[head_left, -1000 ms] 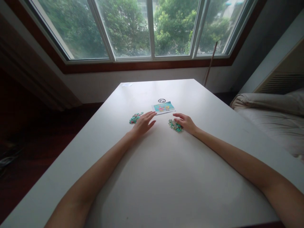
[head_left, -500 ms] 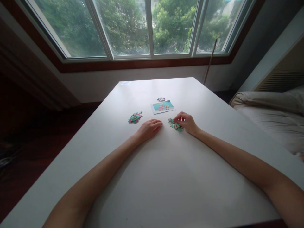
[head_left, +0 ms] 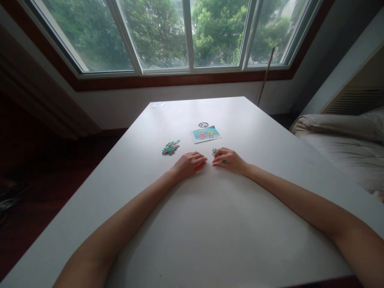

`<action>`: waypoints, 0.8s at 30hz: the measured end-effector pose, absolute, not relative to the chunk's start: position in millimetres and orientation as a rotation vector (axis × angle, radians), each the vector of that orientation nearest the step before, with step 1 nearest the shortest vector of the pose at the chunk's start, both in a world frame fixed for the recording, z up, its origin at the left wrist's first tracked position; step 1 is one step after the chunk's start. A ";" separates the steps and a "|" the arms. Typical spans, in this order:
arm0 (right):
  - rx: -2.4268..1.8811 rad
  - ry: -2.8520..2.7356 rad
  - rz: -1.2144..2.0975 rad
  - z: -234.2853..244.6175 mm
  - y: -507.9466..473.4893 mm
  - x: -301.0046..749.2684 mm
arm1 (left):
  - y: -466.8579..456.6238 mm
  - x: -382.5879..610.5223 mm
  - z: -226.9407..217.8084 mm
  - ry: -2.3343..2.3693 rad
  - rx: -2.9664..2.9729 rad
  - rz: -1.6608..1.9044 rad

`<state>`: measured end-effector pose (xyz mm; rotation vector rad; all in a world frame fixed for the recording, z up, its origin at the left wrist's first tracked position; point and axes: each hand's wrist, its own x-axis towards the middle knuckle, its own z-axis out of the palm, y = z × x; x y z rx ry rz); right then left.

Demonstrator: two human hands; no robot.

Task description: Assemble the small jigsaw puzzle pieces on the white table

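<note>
My left hand (head_left: 190, 164) rests palm down on the white table, fingers stretched forward and lying close together; no object shows in it. Facing it across a small gap is my right hand (head_left: 230, 161), its thumb and fingertips drawn near each other. Anything between those fingertips is too small or hidden to make out. Behind and under the right hand lies a pile of small puzzle pieces (head_left: 215, 151), largely covered by the hand. A second pile of green, pink and white puzzle pieces (head_left: 171, 148) sits beyond my left hand, to its left.
A picture card (head_left: 206, 134) with cartoon figures on turquoise lies beyond the hands. Just behind it is a round black-and-white item (head_left: 203, 125). A pale sheet (head_left: 158, 105) lies at the table's far left corner. A padded seat (head_left: 336, 140) stands to the right.
My right hand has moved left and slightly nearer to me, away from the pile's upper part, and now covers more of the pieces. My left hand has shifted very little.
</note>
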<state>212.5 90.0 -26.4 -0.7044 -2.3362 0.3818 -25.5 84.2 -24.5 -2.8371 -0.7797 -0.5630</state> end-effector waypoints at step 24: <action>-1.121 -2.031 0.727 -37.7 129.2 238.1 | 70.3 -11.9 -13.5 -0.686 -3.047 -0.445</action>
